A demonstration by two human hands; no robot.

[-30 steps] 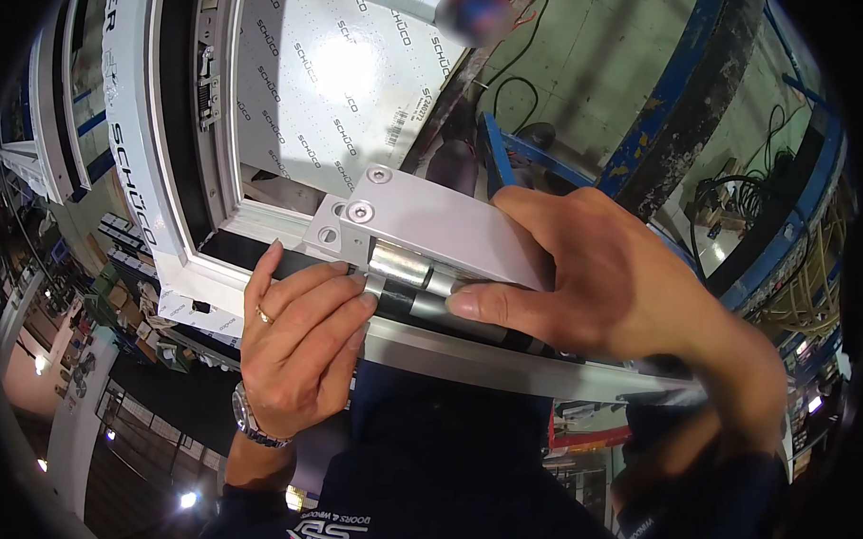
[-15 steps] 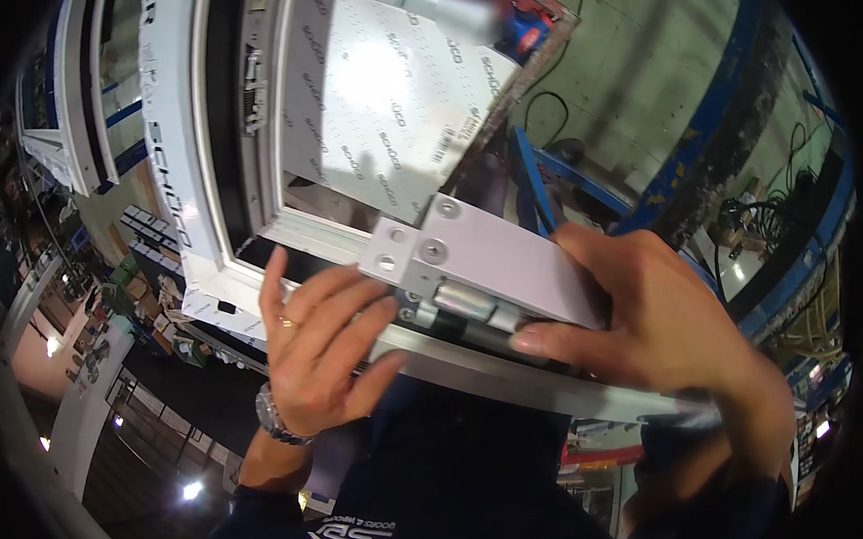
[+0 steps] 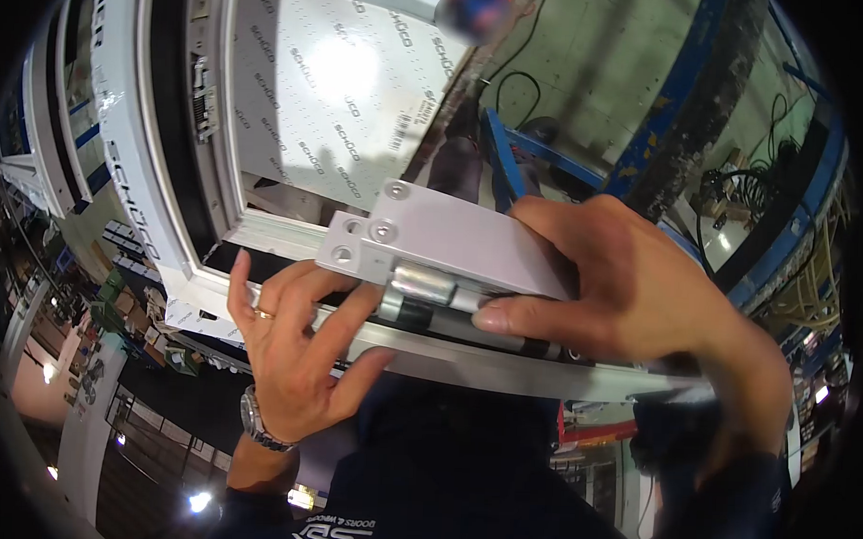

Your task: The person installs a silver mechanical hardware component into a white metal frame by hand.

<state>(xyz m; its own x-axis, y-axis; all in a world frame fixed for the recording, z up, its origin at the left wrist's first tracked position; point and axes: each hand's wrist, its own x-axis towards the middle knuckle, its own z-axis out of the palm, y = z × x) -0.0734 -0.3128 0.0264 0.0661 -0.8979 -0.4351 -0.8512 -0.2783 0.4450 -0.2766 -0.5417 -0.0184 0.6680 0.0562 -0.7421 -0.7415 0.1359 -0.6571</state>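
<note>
At chest height, just in front of a person in a dark work shirt, a silver hinge (image 3: pixel 451 242) lies on a long aluminium rail (image 3: pixel 504 372) that runs across the view from left to right. The hinge is a flat grey plate with round screw heads (image 3: pixel 383 232) at its left end and a shiny metal barrel (image 3: pixel 421 283) along its near edge, pressed against the rail.

The person's right hand (image 3: pixel 630 286) is closed around the right part of the hinge. Its fingers wrap over the top of the plate, and the thumb lies flat along the near edge, beside the barrel.

The left hand (image 3: pixel 290 360) is open, its fingers spread and raised. Its upper fingers reach up to the left end of the barrel and seem to touch it there, while the thumb points towards the rail below. The hand grasps nothing. It wears a gold ring (image 3: pixel 264 313), and a metal wristwatch (image 3: pixel 255 425) sits on the wrist.

Behind the hinge stands a white window frame (image 3: pixel 121 164) with printed lettering down its side. A panel covered in white protective film (image 3: pixel 333 85), printed all over with a repeated brand name, sits inside it. To the right, a blue steel beam (image 3: pixel 666 97) slants across a pale concrete floor, and loose cables (image 3: pixel 738 199) lie coiled beyond it.
</note>
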